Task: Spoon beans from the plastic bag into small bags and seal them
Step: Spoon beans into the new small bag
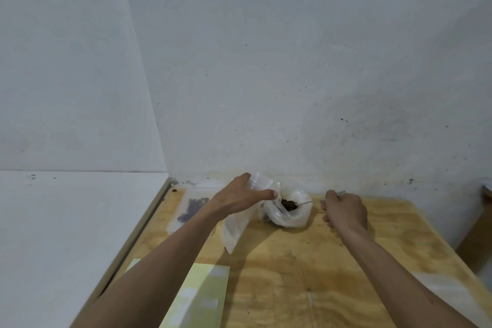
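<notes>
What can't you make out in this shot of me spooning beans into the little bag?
- Spoon bowl, head view: hidden inside the plastic bag, so its load is unclear.
- Small bag contents: film too cloudy to tell.
- Right hand grip: fingers curl away from the camera; only the handle end shows.
- Filled bag seal at the left: too blurred to judge.
- Left hand covers the small bag's mouth.

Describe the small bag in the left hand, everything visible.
The small bag is a clear to milky plastic pouch, limp and creased, hanging down from the left hand, which grips its top edge with the thumb across the front. Its mouth bunches up white above the hand. Its lower end reaches the wooden table. It looks empty; no beans show through. It hangs just left of the plastic bag of beans; whether the two touch cannot be told.
</notes>
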A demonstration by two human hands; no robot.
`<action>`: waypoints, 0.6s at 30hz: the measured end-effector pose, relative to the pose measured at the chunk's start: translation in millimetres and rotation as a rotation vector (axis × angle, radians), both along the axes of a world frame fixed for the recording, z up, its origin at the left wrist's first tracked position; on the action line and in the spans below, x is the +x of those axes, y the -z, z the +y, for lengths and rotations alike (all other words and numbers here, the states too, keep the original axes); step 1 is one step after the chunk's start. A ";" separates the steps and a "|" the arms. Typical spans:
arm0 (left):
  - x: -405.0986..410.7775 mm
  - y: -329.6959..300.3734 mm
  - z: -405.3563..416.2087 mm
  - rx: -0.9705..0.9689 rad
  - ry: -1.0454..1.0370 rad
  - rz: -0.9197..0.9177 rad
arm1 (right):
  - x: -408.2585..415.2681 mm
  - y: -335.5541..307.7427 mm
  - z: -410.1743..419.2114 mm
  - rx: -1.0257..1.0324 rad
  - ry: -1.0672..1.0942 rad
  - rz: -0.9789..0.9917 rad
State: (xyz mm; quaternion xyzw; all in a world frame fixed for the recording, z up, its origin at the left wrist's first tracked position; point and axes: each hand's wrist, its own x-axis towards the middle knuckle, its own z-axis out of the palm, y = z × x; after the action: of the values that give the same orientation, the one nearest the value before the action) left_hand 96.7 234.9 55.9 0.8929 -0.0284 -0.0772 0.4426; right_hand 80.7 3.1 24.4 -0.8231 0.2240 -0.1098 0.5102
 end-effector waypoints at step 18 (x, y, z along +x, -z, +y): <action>-18.5 4.1 6.8 0.002 0.006 -0.137 | 2.5 -69.1 -11.4 0.056 -0.042 -0.164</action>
State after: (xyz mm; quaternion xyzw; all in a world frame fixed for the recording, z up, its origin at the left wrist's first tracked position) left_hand 78.2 241.7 51.8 0.8965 -0.0611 -0.0171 0.4384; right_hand 83.2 -8.3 93.5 -0.8011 0.1674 -0.1597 0.5520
